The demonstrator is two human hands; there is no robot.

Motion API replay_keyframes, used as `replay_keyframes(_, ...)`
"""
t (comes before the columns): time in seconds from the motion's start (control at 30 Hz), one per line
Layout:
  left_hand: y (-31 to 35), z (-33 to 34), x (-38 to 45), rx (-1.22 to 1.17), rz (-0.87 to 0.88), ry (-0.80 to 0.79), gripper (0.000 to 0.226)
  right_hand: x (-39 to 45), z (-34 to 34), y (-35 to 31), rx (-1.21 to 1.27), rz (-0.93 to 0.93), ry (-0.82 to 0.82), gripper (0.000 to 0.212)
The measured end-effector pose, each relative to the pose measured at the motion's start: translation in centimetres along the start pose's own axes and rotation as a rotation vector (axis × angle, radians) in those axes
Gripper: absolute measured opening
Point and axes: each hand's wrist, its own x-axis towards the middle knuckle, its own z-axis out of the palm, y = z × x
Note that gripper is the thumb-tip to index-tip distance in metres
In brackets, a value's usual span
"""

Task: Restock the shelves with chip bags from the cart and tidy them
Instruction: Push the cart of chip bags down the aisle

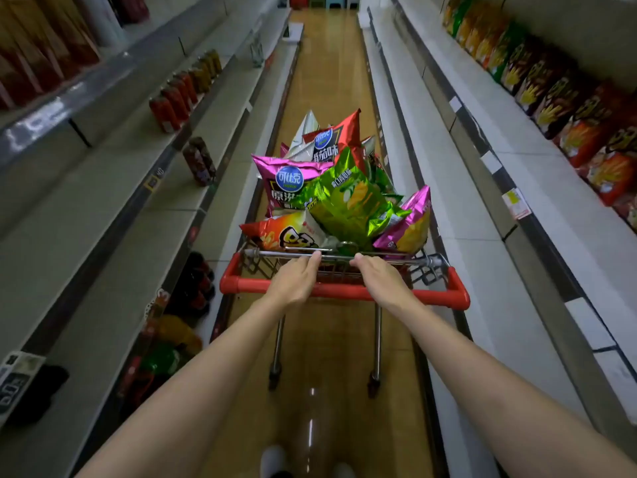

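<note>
Pretty much at the start here, I'd say. The shelves (482,188) on the right side of the aisle have long bare stretches, with chip bags lined up only along the far back edge of an upper one, so nearly all the restocking and tidying is left. The left shelves (103,215) carry bottles and cans, not chips. The cart (344,291) sits mid-aisle on the floor, heaped over its rim: pink chip bag (289,188) at the left, green chip bag (348,201) on top in the middle, a red one behind. Nothing's been lifted out yet as far as I can tell. Left hand (296,281) and right hand (379,277) each grip the cart's top bar, fingers curled over it, wrists over the red handle.
</note>
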Motion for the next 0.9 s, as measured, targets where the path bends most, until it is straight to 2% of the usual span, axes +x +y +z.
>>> replay_keyframes(0.1,-1.7,1.1,1.0,0.272,-0.033,-0.017,0.061,1.3,0.7,1.8,-0.221,0.014,-0.052,0.049)
replay_keyframes(0.23,-2.8,2.2,1.9,0.494,0.009,-0.033,0.055,2.3,2.1,3.9,-0.558,0.044,-0.165,0.052)
replay_keyframes(0.43,-2.2,2.0,3.5,0.702,0.049,-0.019,0.047,2.5,3.1,4.5,-0.786,-0.062,-0.036,0.059)
replay_keyframes(0.53,-2.3,2.3,4.4,0.759,0.089,0.007,0.042,2.7,3.2,4.7,-0.817,-0.081,0.020,0.059)
replay_keyframes(0.63,-3.3,2.8,5.3,0.796,0.139,0.023,0.044,2.9,3.5,4.7,-0.865,-0.177,0.088,0.055)
replay_keyframes(0.73,-3.8,2.8,5.6,0.738,0.125,0.038,0.043,3.5,3.4,4.4,-0.853,-0.228,0.050,0.041)
replay_keyframes(0.9,-3.5,2.6,6.3,0.695,0.134,0.040,0.042,5.1,3.0,4.5,-0.878,-0.178,0.081,0.053)
